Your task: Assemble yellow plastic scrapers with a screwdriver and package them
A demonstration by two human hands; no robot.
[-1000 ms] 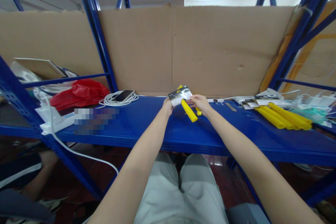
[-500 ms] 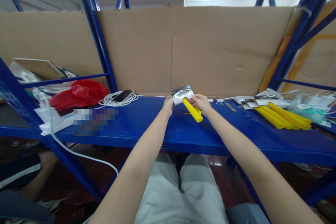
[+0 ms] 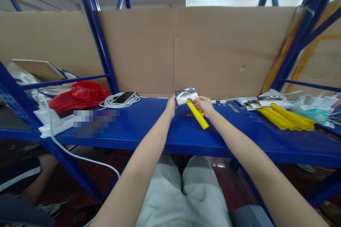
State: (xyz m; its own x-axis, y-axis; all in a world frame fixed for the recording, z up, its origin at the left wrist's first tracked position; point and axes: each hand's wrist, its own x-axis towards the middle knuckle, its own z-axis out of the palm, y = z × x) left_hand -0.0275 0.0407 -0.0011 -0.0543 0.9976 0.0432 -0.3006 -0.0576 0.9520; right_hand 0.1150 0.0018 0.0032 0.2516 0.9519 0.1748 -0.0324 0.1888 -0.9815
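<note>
A yellow-handled scraper [image 3: 198, 115], with a wide silver-and-white head, is held above the blue shelf top [image 3: 149, 124]. Its handle slants down towards me and to the right. My left hand [image 3: 171, 106] grips the left edge of the head. On the other side, my right hand [image 3: 204, 105] has its fingers closed at the head's right edge, close to the top of the handle. Behind the handle shows a small yellow item [image 3: 201, 114] with a thin shaft, partly hidden. Some of my fingertips are hidden behind the head.
Several similar yellow-handled pieces [image 3: 286, 118] lie at right, beside tangled white cables and plastic [image 3: 319, 108]. A phone [image 3: 124, 97] rests on a coiled white cable [image 3: 106, 103]. Further left are a red bag [image 3: 82, 94] and a white power strip [image 3: 60, 126]. Cardboard [image 3: 207, 49] stands behind.
The scraper has tilted slightly in my hands, its handle's free end swinging down and a little right. Both hands keep nearly the same place and grip.
</note>
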